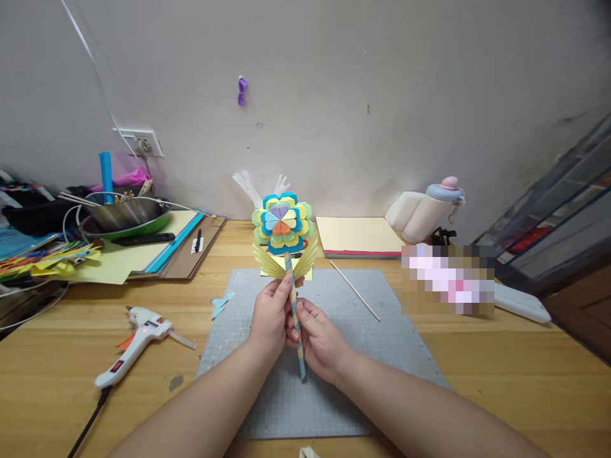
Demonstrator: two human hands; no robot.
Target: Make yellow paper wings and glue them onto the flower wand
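Observation:
A paper flower stands nearly upright in front of me, with layered blue, yellow and green petals and a many-coloured centre. Its stem is a paper tube with blue and cream spiral stripes. Two pleated yellow paper leaves spread out just below the bloom. My left hand pinches the upper stem, thumb in front. Lower down, my right hand is closed on the same stem from the right. Both hands are above the grey cutting mat.
A white hot glue gun lies at left, its cord running to the front edge. Blue paper scraps and a thin wooden stick lie on the mat. Behind are cream paper sheets, a bottle and a metal bowl.

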